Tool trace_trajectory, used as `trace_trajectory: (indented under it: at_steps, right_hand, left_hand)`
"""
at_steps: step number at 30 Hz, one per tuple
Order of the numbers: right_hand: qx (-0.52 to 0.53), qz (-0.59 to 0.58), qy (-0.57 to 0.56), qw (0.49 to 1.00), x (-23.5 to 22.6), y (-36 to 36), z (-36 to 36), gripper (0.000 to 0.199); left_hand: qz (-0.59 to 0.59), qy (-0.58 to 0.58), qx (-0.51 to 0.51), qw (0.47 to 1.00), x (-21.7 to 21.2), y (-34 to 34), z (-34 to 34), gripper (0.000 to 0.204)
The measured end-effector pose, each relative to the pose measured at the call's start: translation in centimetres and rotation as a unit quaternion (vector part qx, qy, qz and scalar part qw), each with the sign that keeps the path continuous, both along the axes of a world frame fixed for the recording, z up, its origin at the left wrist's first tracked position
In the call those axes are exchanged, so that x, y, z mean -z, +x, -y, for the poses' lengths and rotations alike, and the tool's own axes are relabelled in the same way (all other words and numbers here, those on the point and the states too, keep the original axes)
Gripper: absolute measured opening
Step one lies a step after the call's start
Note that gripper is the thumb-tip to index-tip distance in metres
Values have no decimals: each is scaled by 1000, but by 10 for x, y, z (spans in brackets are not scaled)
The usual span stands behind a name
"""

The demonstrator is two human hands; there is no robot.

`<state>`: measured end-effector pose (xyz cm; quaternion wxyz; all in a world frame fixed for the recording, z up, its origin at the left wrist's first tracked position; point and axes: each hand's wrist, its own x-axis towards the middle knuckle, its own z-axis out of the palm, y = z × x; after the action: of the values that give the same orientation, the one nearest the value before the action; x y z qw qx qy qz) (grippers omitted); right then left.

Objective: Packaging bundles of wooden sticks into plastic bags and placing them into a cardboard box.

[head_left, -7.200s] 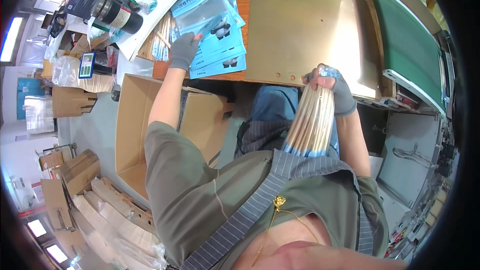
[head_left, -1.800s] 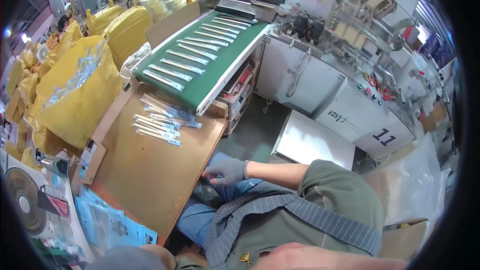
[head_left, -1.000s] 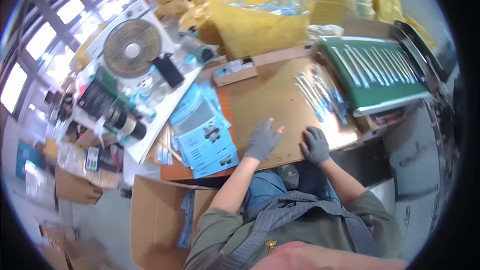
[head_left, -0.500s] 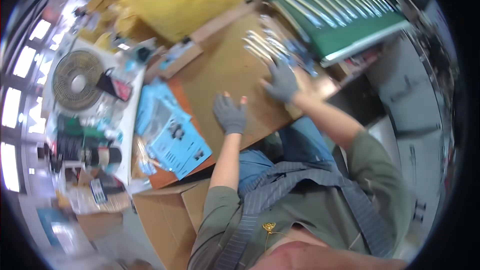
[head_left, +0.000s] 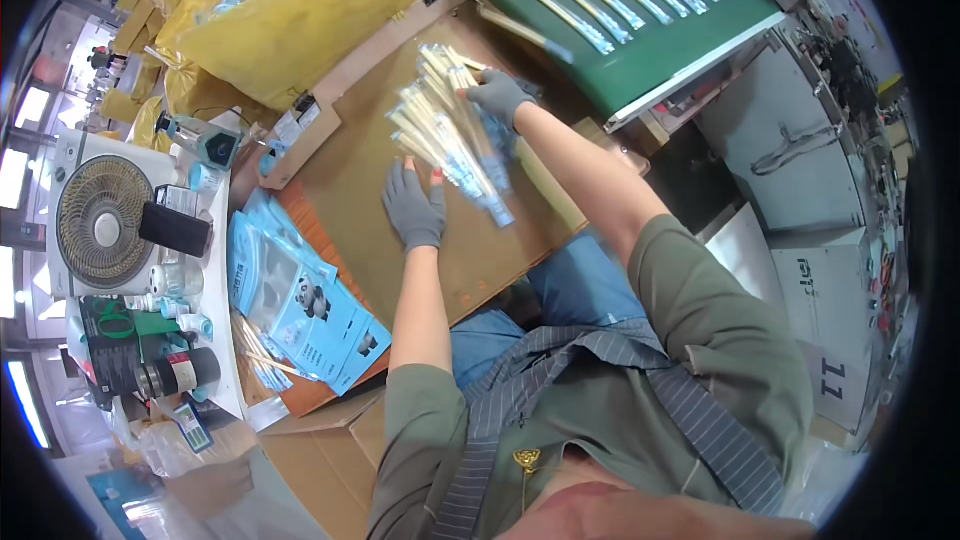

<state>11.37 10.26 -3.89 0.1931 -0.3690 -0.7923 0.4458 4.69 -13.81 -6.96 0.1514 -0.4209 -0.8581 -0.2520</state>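
Observation:
A fanned heap of wrapped chopsticks (head_left: 450, 130), slim pale sticks in clear sleeves with blue ends, lies on the brown board (head_left: 365, 115) before me, its lower ends blurred. My right hand (head_left: 500, 98), in a grey glove with bare fingertips, curls its fingers against the heap's right side. Part of the sticks is hidden behind that hand. Left of the heap, my left hand (head_left: 413, 208) in a matching glove has its fingers stretched out near the stick ends, holding nothing.
More wrapped sticks lie spaced in a row on a green conveyor belt (head_left: 625, 60) at the far right. Blue printed bags (head_left: 335, 315) overlap at the board's left. A fan (head_left: 105, 225) and a dark phone (head_left: 175, 230) stand beyond them. A big yellow sack (head_left: 300, 30) borders the back.
The sticks have come left from beside the conveyor onto the board, spread out, with my right hand at them. My left hand stays flat on the left. The whole view has shifted.

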Motion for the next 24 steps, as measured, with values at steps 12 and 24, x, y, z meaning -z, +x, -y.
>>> trace_trajectory:
  at_steps: [12, 24]
  right_hand:
    - [-93, -56, 363, 925, 0, 194, 104, 34]
    - [-53, -50, 353, 933, 1, 189, 109, 34]
  left_hand:
    - [46, 23, 2, 999, -7, 8, -3, 82]
    - [68, 63, 22, 995, -6, 4, -2, 86]
